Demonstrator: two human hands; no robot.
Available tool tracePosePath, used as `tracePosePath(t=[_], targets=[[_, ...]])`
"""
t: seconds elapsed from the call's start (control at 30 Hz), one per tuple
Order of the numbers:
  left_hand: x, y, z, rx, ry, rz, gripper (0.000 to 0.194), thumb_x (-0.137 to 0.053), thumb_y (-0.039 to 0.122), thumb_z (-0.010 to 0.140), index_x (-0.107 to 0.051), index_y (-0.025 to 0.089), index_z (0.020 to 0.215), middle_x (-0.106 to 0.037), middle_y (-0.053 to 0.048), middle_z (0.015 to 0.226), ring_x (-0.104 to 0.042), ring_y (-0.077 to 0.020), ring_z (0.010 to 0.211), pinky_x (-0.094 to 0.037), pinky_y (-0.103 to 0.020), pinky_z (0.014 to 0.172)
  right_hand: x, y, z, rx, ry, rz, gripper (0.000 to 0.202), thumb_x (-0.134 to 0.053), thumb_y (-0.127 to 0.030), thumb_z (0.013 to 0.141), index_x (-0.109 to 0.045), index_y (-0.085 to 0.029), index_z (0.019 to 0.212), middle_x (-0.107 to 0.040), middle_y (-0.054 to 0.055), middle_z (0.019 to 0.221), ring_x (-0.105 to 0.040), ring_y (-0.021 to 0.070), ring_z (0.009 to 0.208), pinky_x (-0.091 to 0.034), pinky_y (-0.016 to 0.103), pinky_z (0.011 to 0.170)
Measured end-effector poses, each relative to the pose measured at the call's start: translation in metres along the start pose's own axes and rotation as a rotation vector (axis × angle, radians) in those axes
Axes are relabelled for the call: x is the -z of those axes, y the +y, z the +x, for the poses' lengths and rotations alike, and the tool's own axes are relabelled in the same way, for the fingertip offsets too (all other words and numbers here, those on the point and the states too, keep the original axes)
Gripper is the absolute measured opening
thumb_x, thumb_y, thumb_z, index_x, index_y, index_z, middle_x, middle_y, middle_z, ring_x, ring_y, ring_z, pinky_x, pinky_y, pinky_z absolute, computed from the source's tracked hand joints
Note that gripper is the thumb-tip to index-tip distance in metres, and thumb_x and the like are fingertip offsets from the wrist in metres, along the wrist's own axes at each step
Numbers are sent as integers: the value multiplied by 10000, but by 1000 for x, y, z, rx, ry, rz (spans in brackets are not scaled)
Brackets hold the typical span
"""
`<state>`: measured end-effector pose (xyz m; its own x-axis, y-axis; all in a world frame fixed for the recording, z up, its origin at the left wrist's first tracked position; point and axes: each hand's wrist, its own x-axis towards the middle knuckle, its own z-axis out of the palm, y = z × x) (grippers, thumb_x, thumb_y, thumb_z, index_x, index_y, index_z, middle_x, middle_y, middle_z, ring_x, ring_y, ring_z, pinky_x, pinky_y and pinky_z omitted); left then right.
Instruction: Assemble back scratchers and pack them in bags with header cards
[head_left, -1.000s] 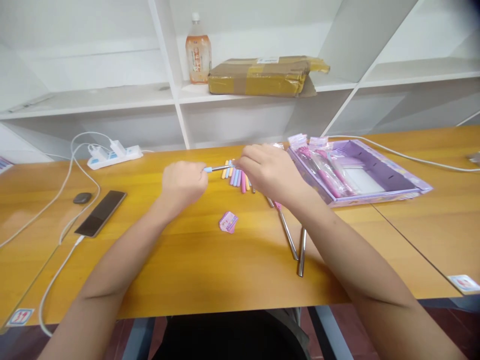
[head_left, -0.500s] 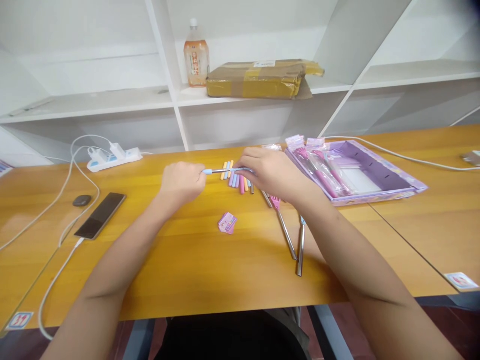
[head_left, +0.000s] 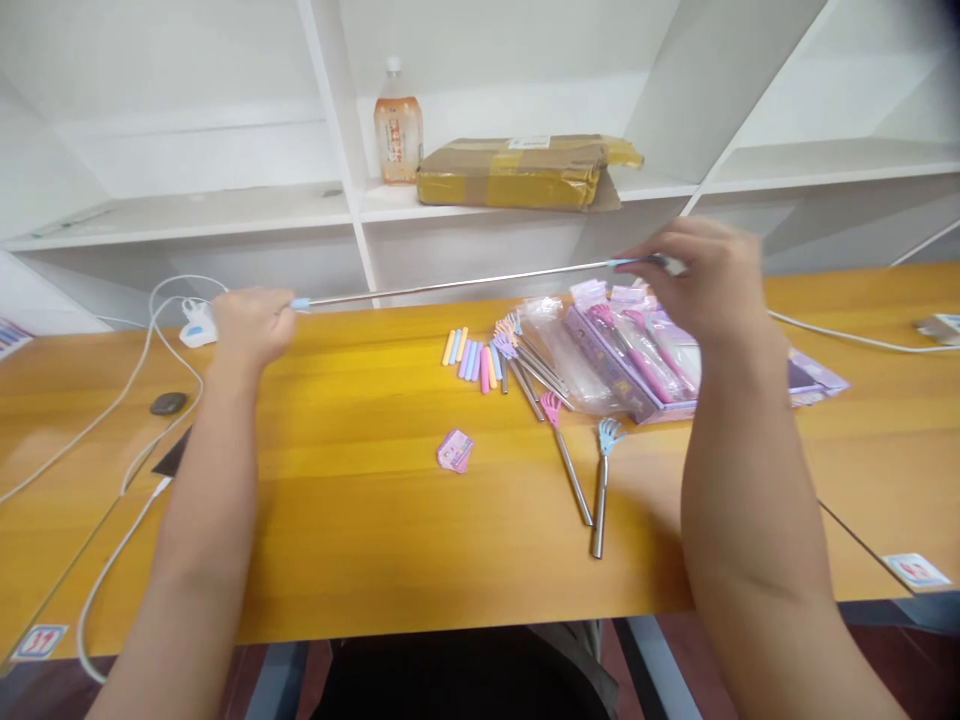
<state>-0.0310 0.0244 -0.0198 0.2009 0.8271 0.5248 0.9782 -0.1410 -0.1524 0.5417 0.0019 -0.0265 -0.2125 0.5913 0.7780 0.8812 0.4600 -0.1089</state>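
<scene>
A telescopic back scratcher [head_left: 450, 286] is stretched out long between my hands, above the table. My left hand [head_left: 255, 325] is closed round its light-blue handle end. At the other end my right hand [head_left: 701, 275] pinches the blue head, which the fingers partly hide. Below lie a pink back scratcher [head_left: 568, 458] and a blue back scratcher [head_left: 603, 485] with bare metal shafts. More scratchers with purple and orange heads [head_left: 508, 343] are bunched behind them. Several coloured handle sleeves [head_left: 472, 360] lie in a row near the middle.
Small pink cards [head_left: 455, 451] lie mid-table. Clear plastic wrappers [head_left: 574, 355] rest against a purple display box [head_left: 645, 405] holding packaged pink scratchers [head_left: 641, 360]. At left are a phone [head_left: 171, 455], white cables and a power strip [head_left: 197, 325]. A bottle [head_left: 398, 135] and a taped carton [head_left: 510, 180] stand on the shelf.
My hands have moved far apart, the left going left and the right going right and up. The back scratcher between them has been drawn out from short to long.
</scene>
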Motion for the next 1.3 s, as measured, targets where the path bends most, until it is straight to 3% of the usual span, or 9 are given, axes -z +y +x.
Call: tracePosePath(t=[0.07,0.17,0.43,0.63,0.8,1.07,1.3], targets=[[0,-22,-4,45,40,-14,221,-441,291,898,-400,211,696,-460,-33,717,-419,-200,778,-237,-330,707,14,24,-7,-115,142,-119,117,-753,-346,981,-814,-250,954,-748,112,882,-618,260,866,-452,399,839],[0,-32,-9,51,7,-41,222,-464,284,886,-377,203,699,-406,-20,706,-378,-187,781,-233,-315,718,25,42,-16,-260,228,-226,75,-776,-295,951,-814,-259,898,-764,115,851,-621,272,850,-455,414,840],[-2,-18,-4,41,-50,-69,230,-455,311,886,-381,205,695,-442,-15,711,-408,-191,786,-244,-324,726,16,41,-16,-281,87,-110,226,-715,-460,984,-787,-281,865,-769,113,894,-607,241,823,-438,388,799],[-4,-16,-2,56,-66,-46,200,-467,311,875,-408,207,715,-478,-22,702,-405,-203,791,-229,-325,716,13,41,-17,-296,-3,-127,115,-725,-317,957,-777,-270,866,-788,129,955,-624,236,839,-444,376,808],[-6,-16,0,61,-92,-36,199,-473,305,876,-412,212,711,-469,-28,694,-382,-205,771,-232,-328,706,13,37,-17,-265,-27,-146,69,-741,-310,928,-781,-264,895,-786,129,980,-612,239,845,-443,380,832],[-4,-14,0,57,-78,1,239,-431,294,929,-437,215,704,-498,-18,710,-423,-198,770,-264,-326,714,11,36,-15,-266,8,-251,46,-756,-258,929,-797,-262,908,-798,120,999,-639,254,891,-430,382,834],[22,14,-1,109,-52,56,293,-434,311,951,-616,221,739,-534,-32,692,-407,-210,751,-257,-352,705,29,46,-14,-355,128,-465,144,-841,-200,897,-850,-249,1033,-810,145,1016,-678,290,978,-453,414,830]])
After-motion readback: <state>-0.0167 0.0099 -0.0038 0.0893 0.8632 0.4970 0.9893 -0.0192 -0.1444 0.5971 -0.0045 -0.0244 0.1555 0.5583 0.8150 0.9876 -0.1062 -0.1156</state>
